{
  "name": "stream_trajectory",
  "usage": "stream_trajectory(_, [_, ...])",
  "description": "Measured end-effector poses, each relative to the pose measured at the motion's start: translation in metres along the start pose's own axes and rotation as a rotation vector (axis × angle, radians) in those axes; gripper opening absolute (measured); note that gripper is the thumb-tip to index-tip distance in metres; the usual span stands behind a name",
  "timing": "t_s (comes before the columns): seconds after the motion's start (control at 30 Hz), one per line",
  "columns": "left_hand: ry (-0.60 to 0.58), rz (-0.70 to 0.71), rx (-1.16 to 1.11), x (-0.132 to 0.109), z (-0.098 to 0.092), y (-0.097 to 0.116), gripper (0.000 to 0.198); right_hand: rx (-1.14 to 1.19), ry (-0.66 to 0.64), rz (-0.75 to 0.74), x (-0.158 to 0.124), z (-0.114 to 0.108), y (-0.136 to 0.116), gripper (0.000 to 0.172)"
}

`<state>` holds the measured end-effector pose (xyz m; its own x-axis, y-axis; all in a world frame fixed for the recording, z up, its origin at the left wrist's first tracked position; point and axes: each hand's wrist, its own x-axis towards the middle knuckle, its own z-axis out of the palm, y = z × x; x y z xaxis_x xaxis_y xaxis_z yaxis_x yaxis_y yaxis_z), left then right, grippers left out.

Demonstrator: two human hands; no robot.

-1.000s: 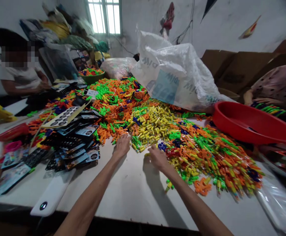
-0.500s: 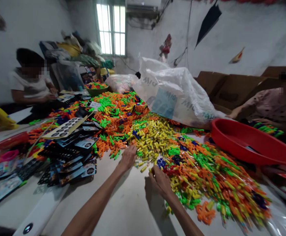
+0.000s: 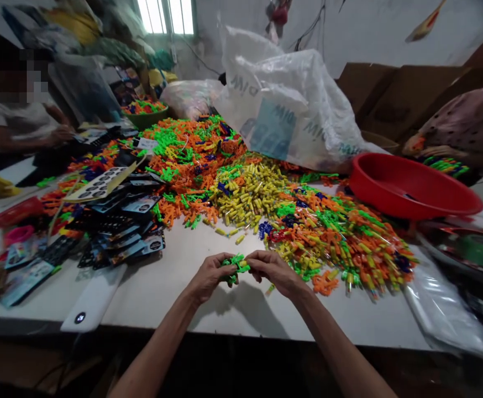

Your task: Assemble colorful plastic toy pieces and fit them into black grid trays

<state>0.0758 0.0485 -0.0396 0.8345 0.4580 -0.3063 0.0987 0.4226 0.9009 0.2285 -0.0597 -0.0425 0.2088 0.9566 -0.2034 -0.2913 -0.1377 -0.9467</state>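
Above the bare front part of the white table [image 3: 233, 309], my left hand [image 3: 209, 276] and my right hand [image 3: 275, 271] meet, fingers closed around a small green plastic toy piece [image 3: 235, 265] with a bit of yellow beside it. Just beyond them lies a wide heap of small plastic parts [image 3: 266, 204] in orange, green, yellow and blue, some in clear packets. A few loose yellow pieces [image 3: 230, 234] lie between the heap and my hands.
A red basin [image 3: 411, 188] sits at the right. A big white plastic sack [image 3: 283, 110] lies behind the heap. Dark printed cards [image 3: 117, 232] are stacked at the left. A white device [image 3: 90, 301] lies by the front edge. Other people sit at the left and right.
Both hands have pulled back from the heap toward me and come together, now holding a green piece. The camera has tilted down.
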Motion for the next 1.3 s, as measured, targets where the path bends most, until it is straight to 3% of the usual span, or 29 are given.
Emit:
stream_trajectory(0.3, [-0.112, 0.0, 0.034, -0.006, 0.006, -0.003, 0.038, 0.086, -0.028, 0.043, -0.014, 0.001, 0.0, 0.028])
stream_trajectory(0.47, [-0.075, 0.011, 0.188, -0.005, 0.005, -0.005, 0.038, -0.098, 0.113, -0.038, -0.019, 0.003, 0.002, 0.028])
stream_trajectory(0.67, [-0.14, -0.046, 0.173, -0.003, 0.0, -0.016, 0.037, -0.218, 0.065, -0.034, -0.024, 0.002, 0.013, 0.026])
stream_trajectory(0.8, [-0.086, -0.028, 0.259, 0.008, 0.003, -0.025, 0.034, -0.352, 0.239, -0.038, -0.016, 0.003, 0.02, 0.028])
stream_trajectory(0.9, [-0.091, 0.074, 0.336, 0.021, -0.001, -0.017, 0.04, -0.414, 0.313, -0.058, -0.013, -0.017, 0.007, 0.026])
stream_trajectory(0.97, [0.011, 0.161, 0.538, 0.035, -0.015, 0.001, 0.042, -0.515, 0.436, -0.075, -0.014, -0.044, -0.01, 0.025])
stream_trajectory(1.07, [0.429, 0.205, 1.062, 0.062, -0.053, 0.037, 0.031, -0.925, 0.835, -0.21, -0.016, -0.084, -0.04, 0.028])
stream_trajectory(1.13, [0.638, 0.166, 1.201, 0.083, -0.082, 0.058, 0.029, -1.196, 1.06, -0.343, -0.007, -0.092, -0.053, 0.035])
stream_trajectory(1.17, [0.693, 0.136, 1.231, 0.093, -0.096, 0.065, 0.027, -1.257, 1.101, -0.393, 0.001, -0.088, -0.056, 0.037])
stream_trajectory(1.23, [0.729, 0.072, 1.26, 0.11, -0.117, 0.072, 0.022, -1.261, 0.963, -0.4, 0.029, -0.064, -0.052, 0.033])
stream_trajectory(1.3, [0.733, 0.02, 1.286, 0.121, -0.13, 0.072, 0.016, -1.247, 0.598, -0.3, 0.064, -0.029, -0.037, 0.024])
